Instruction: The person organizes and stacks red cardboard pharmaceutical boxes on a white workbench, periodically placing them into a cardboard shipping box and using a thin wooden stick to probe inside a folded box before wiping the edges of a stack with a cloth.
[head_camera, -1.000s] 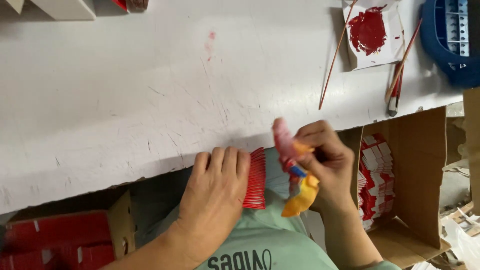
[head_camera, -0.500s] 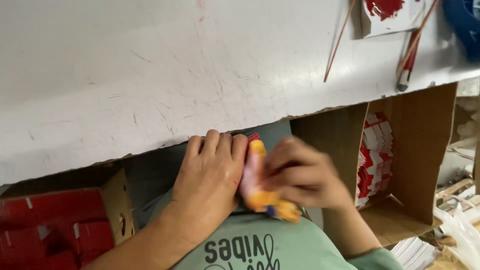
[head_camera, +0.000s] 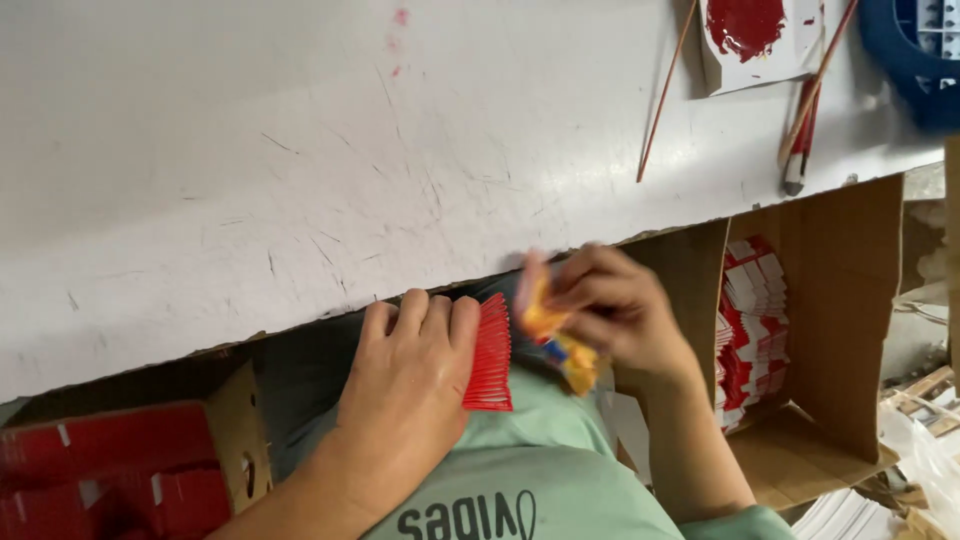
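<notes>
Left hand (head_camera: 408, 385): pressed flat over fanned red paper stack (head_camera: 490, 355)
Right hand (head_camera: 625, 315): clenched around blurred orange-yellow object (head_camera: 560, 335)

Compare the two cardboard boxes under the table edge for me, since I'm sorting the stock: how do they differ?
The right cardboard box stands open on its side, with a stack of red-and-white folded pieces showing edge-on. The left cardboard box sits lower, and its red pieces lie flat, mostly plain red. The right box shows bare space inside; the left looks filled. Both are brown cardboard.
</notes>
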